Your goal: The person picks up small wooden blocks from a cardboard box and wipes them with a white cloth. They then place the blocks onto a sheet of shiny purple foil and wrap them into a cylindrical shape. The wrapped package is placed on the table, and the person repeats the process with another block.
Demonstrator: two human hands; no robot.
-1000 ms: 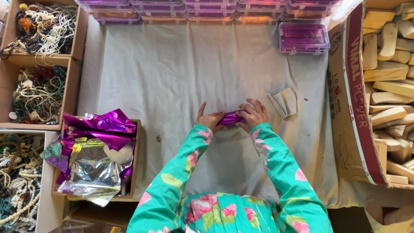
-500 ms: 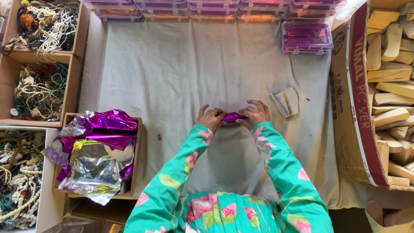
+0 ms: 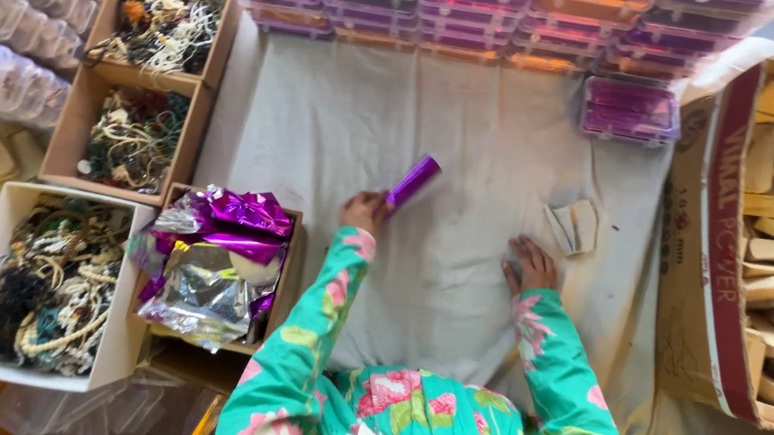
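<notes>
- purple foil roll [image 3: 412, 181] now pinched in left hand [image 3: 365, 212] alone, lifted from centre;
- right hand [image 3: 528, 265] has let go, fingers spread flat on cloth [image 3: 468, 141], near wooden pieces [image 3: 571, 227]

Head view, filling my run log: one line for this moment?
left hand: holds purple foil-wrapped roll | right hand: flat on grey cloth, beside small tan wooden pieces
</notes>
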